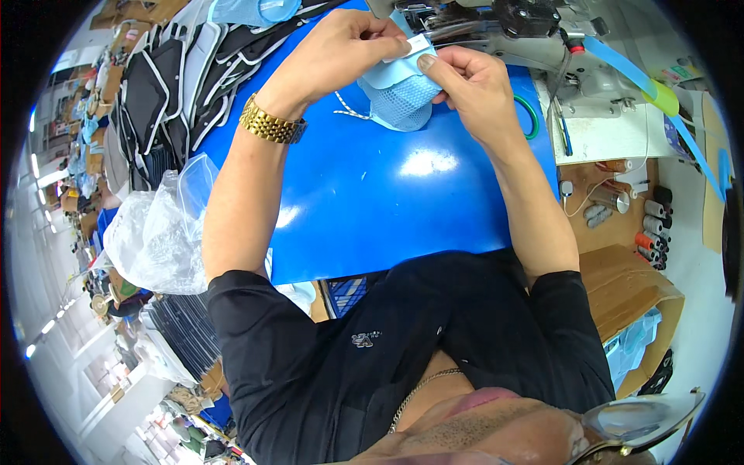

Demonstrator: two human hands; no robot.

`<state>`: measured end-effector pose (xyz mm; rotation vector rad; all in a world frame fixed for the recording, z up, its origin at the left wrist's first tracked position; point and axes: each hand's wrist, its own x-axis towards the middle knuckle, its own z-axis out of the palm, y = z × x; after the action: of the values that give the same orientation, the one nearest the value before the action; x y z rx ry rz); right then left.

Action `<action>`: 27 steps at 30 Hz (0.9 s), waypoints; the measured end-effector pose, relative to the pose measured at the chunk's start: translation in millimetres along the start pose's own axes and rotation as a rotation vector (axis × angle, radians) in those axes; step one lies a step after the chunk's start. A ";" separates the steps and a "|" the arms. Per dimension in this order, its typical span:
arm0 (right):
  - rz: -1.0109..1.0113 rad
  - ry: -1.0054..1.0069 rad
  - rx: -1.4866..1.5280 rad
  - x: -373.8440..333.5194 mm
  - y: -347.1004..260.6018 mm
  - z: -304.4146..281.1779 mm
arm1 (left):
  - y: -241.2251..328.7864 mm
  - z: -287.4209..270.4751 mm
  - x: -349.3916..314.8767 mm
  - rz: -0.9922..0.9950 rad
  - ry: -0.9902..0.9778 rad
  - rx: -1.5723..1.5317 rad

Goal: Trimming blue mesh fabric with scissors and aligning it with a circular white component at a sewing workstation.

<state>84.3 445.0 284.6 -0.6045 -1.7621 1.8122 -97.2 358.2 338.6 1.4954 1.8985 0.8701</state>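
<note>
Clear plastic bag (155,240) near left, beside blue worktop (349,209). Farther, over its far side: light-blue mesh piece (399,105) between both hands. Right hand (474,81): thumb and fingers pinching its right edge. Left hand (341,50): thumb, forefinger closed on white strip (419,42) along the top. Sewing machine (527,15) beyond, right.

Fingers (439,71) partly cover the blue mesh pouch (401,105); the top edge crops the machine (528,15).

1. It was a sewing workshop.
2. A sewing machine (527,17) stood beyond the right hand (474,77).
3. Thread spools (652,225) sat right of that hand.
4. White-edged black fabric panels (165,77) lay left of the left hand (339,50).
</note>
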 end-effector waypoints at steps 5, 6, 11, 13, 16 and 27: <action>-0.033 -0.023 -0.022 0.0 2.4 -3.6 | -4.8 7.1 6.0 -0.053 -0.017 -0.114; -0.032 -0.023 -0.022 -0.3 2.7 -3.9 | -4.5 6.7 7.2 -0.084 -0.037 -0.106; -0.046 -0.039 0.012 0.3 5.3 -5.0 | 4.1 1.1 12.8 -0.204 -0.095 -0.308; -0.042 -0.050 0.008 0.6 6.9 -6.6 | 9.2 -1.0 13.2 -0.270 -0.099 -0.289; -0.045 -0.061 0.005 0.5 7.7 -6.9 | 13.5 -2.4 13.8 -0.307 -0.078 -0.265; -0.082 -0.054 0.021 -1.9 8.6 -5.9 | 14.5 -1.7 16.5 -0.295 -0.095 -0.237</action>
<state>89.0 448.2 275.7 -0.4727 -1.7745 1.8041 -93.2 376.4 350.4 1.0661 1.8157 0.8368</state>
